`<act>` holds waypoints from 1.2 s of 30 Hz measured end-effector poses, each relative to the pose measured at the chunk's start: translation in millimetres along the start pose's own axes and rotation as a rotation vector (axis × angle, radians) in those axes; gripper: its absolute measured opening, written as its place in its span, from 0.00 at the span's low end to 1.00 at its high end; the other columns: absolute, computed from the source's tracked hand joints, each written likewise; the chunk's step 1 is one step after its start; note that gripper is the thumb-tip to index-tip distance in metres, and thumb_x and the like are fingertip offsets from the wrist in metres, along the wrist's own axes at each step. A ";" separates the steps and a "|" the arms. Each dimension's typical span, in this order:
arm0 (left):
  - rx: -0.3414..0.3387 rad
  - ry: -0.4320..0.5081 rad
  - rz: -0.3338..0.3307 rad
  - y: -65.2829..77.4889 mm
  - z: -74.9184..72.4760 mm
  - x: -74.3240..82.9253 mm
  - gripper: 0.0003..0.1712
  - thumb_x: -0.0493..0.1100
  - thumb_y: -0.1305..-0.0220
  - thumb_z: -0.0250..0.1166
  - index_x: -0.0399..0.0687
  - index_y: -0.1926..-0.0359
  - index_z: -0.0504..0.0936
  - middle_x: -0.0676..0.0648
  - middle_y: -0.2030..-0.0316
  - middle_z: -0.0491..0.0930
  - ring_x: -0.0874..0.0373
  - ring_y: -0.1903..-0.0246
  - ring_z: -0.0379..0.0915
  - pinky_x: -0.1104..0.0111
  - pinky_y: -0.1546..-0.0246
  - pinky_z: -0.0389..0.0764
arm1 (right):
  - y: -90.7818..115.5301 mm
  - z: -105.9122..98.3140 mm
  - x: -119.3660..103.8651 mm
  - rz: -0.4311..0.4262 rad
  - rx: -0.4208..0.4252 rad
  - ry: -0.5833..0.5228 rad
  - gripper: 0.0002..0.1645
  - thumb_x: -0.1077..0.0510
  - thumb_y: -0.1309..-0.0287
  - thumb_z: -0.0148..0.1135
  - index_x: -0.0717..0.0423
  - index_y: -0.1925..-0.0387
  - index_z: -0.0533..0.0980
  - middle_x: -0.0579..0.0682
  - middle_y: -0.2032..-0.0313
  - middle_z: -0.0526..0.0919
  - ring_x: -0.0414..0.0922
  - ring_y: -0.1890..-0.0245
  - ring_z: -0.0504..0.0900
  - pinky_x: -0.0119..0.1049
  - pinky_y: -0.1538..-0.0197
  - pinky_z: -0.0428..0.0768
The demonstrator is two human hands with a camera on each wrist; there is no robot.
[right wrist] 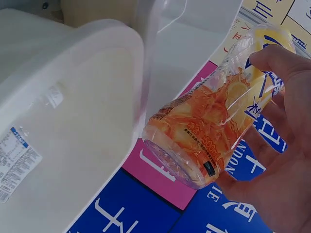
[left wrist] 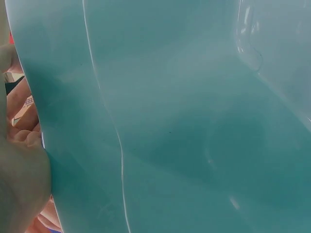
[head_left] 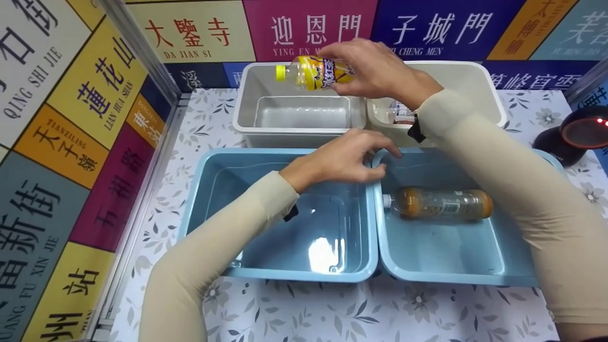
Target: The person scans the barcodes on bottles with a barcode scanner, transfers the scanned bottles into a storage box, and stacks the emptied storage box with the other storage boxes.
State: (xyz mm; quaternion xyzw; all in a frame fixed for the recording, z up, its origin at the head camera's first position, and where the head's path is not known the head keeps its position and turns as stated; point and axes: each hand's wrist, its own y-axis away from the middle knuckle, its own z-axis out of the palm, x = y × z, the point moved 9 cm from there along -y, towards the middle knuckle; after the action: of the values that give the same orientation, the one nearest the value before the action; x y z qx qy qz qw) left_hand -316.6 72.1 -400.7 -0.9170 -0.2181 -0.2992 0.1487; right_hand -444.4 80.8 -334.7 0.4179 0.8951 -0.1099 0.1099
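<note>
My right hand (head_left: 375, 69) grips a clear plastic drink bottle (head_left: 313, 72) with a yellow cap and a yellow-and-purple label. The bottle lies nearly level above the left white bin (head_left: 299, 130), cap to the left. In the right wrist view, the bottle's label (right wrist: 194, 128) is orange toward the base, and the thumb and fingers wrap its side. My left hand (head_left: 344, 156) hovers with loosely bent fingers and nothing in them, over the adjoining rims of the two blue bins. A brown-tinted bottle (head_left: 444, 203) with a white cap lies in the right blue bin (head_left: 456, 279).
Inside the right white bin (head_left: 494, 104) lies a clear item with a printed label (right wrist: 18, 160). The left blue bin (head_left: 294, 274) has a small clear piece (head_left: 237, 260) in its near-left corner. A black device (head_left: 570, 137) with red lights stands at the right. Printed panels line the back and left.
</note>
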 end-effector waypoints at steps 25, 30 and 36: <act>0.018 0.015 0.025 -0.5 -0.9 0.3 0.21 0.45 0.30 0.65 0.48 0.39 0.88 0.51 0.43 0.89 0.64 0.62 0.76 0.74 0.57 0.79 | -33.8 8.1 -10.6 -0.016 0.042 0.038 0.43 0.48 0.29 0.69 0.44 0.18 0.64 0.52 0.21 0.71 0.55 0.21 0.69 0.58 0.19 0.68; 0.009 0.010 0.021 0.0 -0.9 0.0 0.22 0.45 0.30 0.65 0.49 0.38 0.88 0.51 0.42 0.88 0.64 0.62 0.76 0.74 0.57 0.78 | -30.3 7.9 -10.5 -0.021 0.045 0.028 0.41 0.49 0.28 0.69 0.45 0.19 0.66 0.53 0.22 0.72 0.55 0.22 0.71 0.56 0.19 0.68; 0.007 0.003 0.005 -0.3 -0.7 -0.6 0.21 0.46 0.30 0.65 0.49 0.39 0.88 0.52 0.42 0.89 0.63 0.61 0.78 0.74 0.56 0.79 | -24.7 7.2 -11.6 -0.043 0.056 0.022 0.39 0.51 0.28 0.68 0.48 0.20 0.68 0.55 0.24 0.74 0.57 0.25 0.73 0.56 0.19 0.69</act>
State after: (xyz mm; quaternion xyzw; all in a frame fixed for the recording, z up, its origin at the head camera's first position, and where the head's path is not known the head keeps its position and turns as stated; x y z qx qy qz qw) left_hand -317.5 71.9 -400.5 -0.9165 -0.2166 -0.2995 0.1532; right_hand -455.5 54.9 -335.6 0.4025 0.9017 -0.1324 0.0860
